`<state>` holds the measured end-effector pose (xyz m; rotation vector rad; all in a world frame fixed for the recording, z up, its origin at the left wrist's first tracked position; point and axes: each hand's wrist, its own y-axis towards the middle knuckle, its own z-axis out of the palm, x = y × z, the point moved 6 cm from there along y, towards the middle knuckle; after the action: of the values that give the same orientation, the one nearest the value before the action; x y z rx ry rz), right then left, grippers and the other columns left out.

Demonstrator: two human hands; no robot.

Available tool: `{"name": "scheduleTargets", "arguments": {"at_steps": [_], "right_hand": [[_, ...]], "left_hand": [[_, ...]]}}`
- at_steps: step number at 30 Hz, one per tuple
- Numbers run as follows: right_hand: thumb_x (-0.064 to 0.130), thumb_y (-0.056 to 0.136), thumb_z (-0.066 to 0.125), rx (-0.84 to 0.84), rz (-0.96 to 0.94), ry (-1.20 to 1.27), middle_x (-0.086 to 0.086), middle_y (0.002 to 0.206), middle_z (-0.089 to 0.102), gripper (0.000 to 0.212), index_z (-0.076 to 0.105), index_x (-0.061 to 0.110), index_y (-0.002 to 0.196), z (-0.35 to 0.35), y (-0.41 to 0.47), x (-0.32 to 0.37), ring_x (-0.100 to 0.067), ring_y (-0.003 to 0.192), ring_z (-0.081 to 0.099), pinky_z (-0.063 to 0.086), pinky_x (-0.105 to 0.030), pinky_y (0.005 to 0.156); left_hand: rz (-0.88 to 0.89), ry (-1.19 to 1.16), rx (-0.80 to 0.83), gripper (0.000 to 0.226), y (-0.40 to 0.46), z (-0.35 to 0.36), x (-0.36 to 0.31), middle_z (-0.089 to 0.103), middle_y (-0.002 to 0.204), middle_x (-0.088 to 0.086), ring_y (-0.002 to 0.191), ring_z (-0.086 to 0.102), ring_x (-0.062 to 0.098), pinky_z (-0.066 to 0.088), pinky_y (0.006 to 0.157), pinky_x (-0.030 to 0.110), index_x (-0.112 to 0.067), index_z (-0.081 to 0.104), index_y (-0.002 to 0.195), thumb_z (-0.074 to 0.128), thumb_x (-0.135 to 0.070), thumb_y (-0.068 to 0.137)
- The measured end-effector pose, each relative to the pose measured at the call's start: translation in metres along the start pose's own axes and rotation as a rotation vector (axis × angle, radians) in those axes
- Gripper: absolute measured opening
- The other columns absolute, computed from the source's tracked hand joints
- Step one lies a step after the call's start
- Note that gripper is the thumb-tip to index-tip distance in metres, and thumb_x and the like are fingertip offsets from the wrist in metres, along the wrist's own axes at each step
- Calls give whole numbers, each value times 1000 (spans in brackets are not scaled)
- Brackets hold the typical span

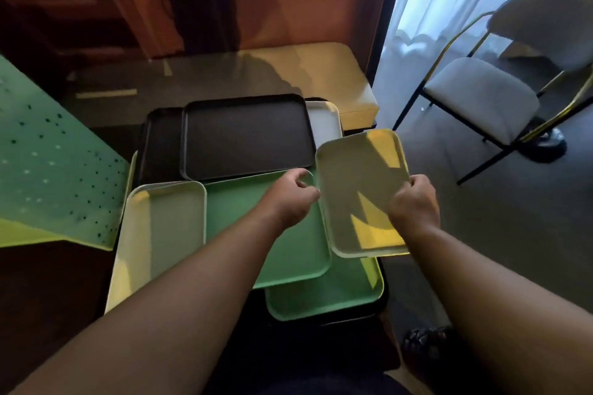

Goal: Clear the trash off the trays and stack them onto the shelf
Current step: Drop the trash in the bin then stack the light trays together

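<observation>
Pale cream tray (359,192), centre-right of frame, lifted above green tray (288,234). Right hand (414,205) clamps right rim; left hand (293,199) pinches left rim. Likely stiff, light, slippery plastic; hold opposite rims.

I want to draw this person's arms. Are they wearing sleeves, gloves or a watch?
No. Both forearms are bare right up to the bottom of the picture, with no sleeves showing. The left hand and right hand have no gloves, and I see no watch, bracelet or rings.
</observation>
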<state>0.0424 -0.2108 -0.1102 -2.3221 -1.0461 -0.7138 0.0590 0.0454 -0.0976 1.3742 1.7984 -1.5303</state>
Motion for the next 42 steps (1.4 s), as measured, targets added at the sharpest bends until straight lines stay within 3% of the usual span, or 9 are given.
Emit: {"name": "scheduleTargets", "arguments": {"at_steps": [5,11,15,20,23,29,34,38,42], "right_hand": [[30,104,36,-10,14,226,-8,111,60,20,51,20,112,-8,-2,53,-25,94,59,53,-47,83],[27,102,40,216,-53,320,-10,107,65,24,57,17,116,78,-75,125,-30,99,63,53,-47,89],[14,93,48,313,-4,290,-13,105,68,21,63,11,107,148,-145,133,-30,95,62,52,-42,84],[18,87,51,428,-64,88,-6,89,70,17,67,15,91,213,-212,135,-28,84,65,57,-45,79],[21,86,52,433,-63,34,-6,86,70,17,69,16,88,232,-232,134,-28,82,67,59,-47,77],[19,90,53,358,-28,-53,-10,105,62,14,59,15,102,236,-243,128,-30,90,61,50,-38,77],[20,92,55,402,9,-83,-7,111,66,28,58,13,119,234,-248,123,-31,103,63,54,-44,90],[20,92,50,485,-12,-69,-10,94,74,27,75,10,94,234,-249,123,-29,87,68,60,-46,82],[21,97,48,531,-70,-8,-10,92,74,29,75,11,95,222,-248,130,-28,87,68,57,-45,80]], "left_hand": [[4,-22,-98,62,-13,-45,17,60,118,3,97,62,19,53,93,37,-18,44,145,59,-43,91],[64,-140,-197,16,-40,-120,61,74,98,0,73,68,8,54,66,26,-20,67,108,56,-25,97],[-33,-23,-279,25,-73,-179,122,75,107,1,95,70,21,57,90,41,-20,70,115,54,-21,95],[-123,186,-278,22,-105,-246,193,70,95,-2,89,66,20,49,73,26,-17,71,109,55,-22,96],[-143,257,-241,23,-110,-261,219,74,107,1,92,66,19,49,76,26,-19,70,114,56,-27,96],[-161,256,-205,49,-114,-262,234,68,126,5,109,65,24,50,86,29,-20,56,140,63,-25,92],[-206,291,-154,61,-119,-255,244,71,116,6,98,66,22,50,82,25,-17,54,143,66,-12,84],[-266,300,-146,76,-122,-253,254,69,114,6,99,67,21,53,85,28,-23,47,148,65,-19,75],[-233,201,-249,59,-122,-256,240,63,123,5,106,64,23,50,89,30,-18,56,138,65,-34,82]]}}
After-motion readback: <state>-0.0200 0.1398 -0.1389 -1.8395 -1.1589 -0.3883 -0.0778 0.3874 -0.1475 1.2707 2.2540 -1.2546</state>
